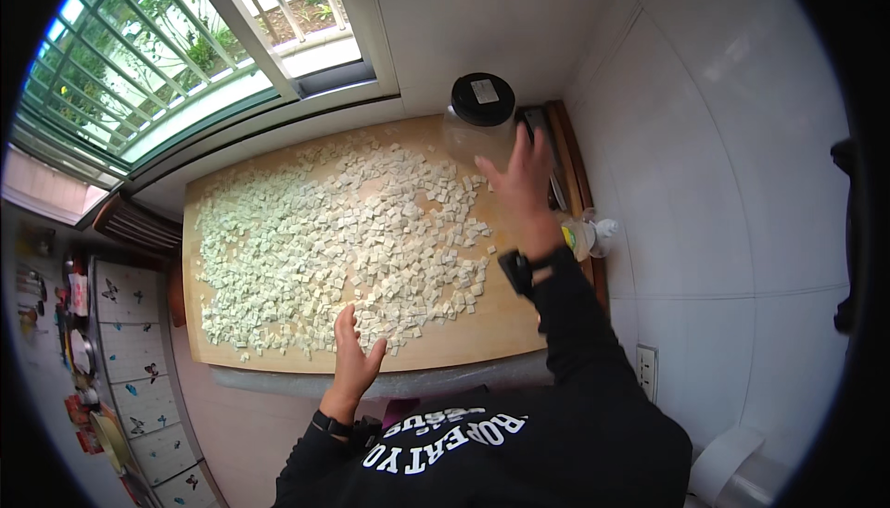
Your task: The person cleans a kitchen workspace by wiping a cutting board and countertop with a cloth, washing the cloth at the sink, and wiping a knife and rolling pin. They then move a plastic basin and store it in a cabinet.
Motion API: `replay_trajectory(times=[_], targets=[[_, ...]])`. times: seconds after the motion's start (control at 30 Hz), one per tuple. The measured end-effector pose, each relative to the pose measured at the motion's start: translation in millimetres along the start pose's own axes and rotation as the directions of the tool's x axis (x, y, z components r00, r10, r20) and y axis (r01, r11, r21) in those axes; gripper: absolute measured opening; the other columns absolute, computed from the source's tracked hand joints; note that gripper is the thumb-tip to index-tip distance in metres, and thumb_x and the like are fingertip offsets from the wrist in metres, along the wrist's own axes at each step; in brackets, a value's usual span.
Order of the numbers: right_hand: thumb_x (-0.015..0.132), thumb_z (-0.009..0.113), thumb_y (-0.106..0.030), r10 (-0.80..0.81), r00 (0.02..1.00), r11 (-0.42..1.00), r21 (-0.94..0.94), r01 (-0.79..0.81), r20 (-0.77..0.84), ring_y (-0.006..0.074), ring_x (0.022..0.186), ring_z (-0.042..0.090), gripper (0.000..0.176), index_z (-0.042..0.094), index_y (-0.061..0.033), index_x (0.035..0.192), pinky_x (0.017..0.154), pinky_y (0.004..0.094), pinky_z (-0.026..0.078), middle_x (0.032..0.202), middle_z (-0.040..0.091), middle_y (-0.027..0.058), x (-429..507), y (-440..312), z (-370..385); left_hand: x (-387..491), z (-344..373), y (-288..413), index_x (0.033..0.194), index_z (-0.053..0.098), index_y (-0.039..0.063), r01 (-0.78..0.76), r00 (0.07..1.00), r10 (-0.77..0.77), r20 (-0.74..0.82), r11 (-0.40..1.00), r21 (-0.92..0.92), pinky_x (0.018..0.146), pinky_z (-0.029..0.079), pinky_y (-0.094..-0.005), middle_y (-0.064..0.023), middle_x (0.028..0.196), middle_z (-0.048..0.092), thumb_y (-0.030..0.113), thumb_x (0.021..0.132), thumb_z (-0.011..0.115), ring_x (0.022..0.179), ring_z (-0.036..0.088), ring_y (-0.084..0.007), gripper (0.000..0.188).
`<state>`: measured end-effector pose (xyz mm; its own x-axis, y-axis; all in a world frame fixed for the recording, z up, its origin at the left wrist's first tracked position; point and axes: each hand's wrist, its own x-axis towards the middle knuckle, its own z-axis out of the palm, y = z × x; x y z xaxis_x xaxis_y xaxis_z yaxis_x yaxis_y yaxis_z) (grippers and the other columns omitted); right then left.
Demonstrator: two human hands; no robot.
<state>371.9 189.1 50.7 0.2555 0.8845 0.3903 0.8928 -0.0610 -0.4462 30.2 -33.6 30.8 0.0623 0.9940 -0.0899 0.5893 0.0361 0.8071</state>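
Observation:
Small, flat, pale square pieces (389, 230) lie spread over a light wooden board (514, 327), mostly on its left and middle; what they are made of I cannot tell. My left hand (357, 355) hovers at the board's near edge, fingers apart and holding nothing. Slightly blurred, my right hand (521, 178) reaches over the far right part of the board, fingers spread, with nothing seen in it. Just beyond its fingers stands a large clear jar (473, 136) with a black lid (483, 99) that bears a label. Whether the fingers touch the jar is unclear.
A window with metal bars (132, 56) is at the far left. Along the board's right side are a clear bottle (584, 235) and a dark wooden edge (573, 153), close to the tiled wall (688, 195). A slatted wooden chair back (142, 226) stands left. A wall socket (646, 369) is at right.

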Motion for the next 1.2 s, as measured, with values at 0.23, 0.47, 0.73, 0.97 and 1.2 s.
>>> replay_trajectory(times=[0.23, 0.47, 0.73, 0.97, 1.2], targets=[[0.067, 0.072, -0.068, 0.256, 0.867, 0.947, -0.291, -0.136, 0.428, 0.0517, 0.139, 0.019, 0.122, 0.011, -0.0075, 0.153, 0.107, 0.0626, 0.029, 0.155, 0.01, 0.0288, 143.3, -35.5, 39.4, -55.4, -33.9, -34.1, 0.147, 0.026, 0.003, 0.191, 0.969, -0.182, -0.165, 0.981, 0.041, 0.095, 0.044, -0.0386, -0.0186, 0.141, 0.033, 0.003, 0.078, 0.071, 0.116, 0.047, -0.0314, 0.083], [0.067, 0.071, -0.064, 0.165, 0.888, 0.927, -0.375, 0.009, 0.429, 0.0524, 0.132, 0.032, 0.115, 0.017, -0.0093, 0.153, 0.104, 0.0602, 0.035, 0.151, 0.023, 0.0269, 162.7, 4.0, 18.1, -91.7, -46.8, -56.2, 0.144, 0.029, -0.001, 0.289, 0.934, -0.263, -0.24, 0.954, 0.078, 0.095, 0.045, -0.041, -0.0222, 0.136, 0.037, 0.003, 0.077, 0.07, 0.111, 0.049, -0.0343, 0.079], [0.074, 0.074, -0.051, -0.024, 0.91, 0.884, -0.417, 0.212, 0.413, 0.0475, 0.139, 0.022, 0.103, 0.019, -0.0129, 0.152, 0.101, 0.0675, 0.031, 0.153, 0.02, 0.026, 173.3, 102.0, 2.0, -84.4, -36.1, -50.6, 0.139, 0.035, -0.003, 0.189, 0.969, -0.158, -0.188, 0.969, 0.159, 0.104, 0.039, -0.0452, -0.0291, 0.138, 0.035, 0.013, 0.079, 0.07, 0.126, 0.041, -0.0464, 0.071], [0.081, 0.071, -0.041, -0.09, 0.975, 0.848, -0.499, 0.181, 0.202, 0.0439, 0.137, 0.029, 0.084, 0.032, -0.0027, 0.144, 0.103, 0.0609, 0.036, 0.149, 0.026, 0.0297, 147.9, 60.9, -10.0, -83.8, -48.6, -42.3, 0.139, 0.035, -0.001, 0.185, 0.976, -0.159, -0.148, 0.964, 0.189, 0.107, 0.037, -0.0442, -0.0282, 0.139, 0.035, 0.016, 0.081, 0.07, 0.127, 0.04, -0.0458, 0.07], [0.086, 0.067, -0.035, -0.511, 0.859, 0.824, -0.298, 0.481, -0.027, 0.0441, 0.127, 0.041, 0.057, 0.05, -0.0026, 0.13, 0.106, 0.0532, 0.035, 0.138, 0.041, 0.0301, 60.9, 19.3, 21.9, -96.6, -52.2, -56.1, 0.133, 0.045, -0.002, 0.033, 0.999, -0.025, -0.029, 0.95, 0.312, 0.103, 0.041, -0.0446, -0.0257, 0.13, 0.048, 0.018, 0.078, 0.069, 0.12, 0.048, -0.0412, 0.063]])
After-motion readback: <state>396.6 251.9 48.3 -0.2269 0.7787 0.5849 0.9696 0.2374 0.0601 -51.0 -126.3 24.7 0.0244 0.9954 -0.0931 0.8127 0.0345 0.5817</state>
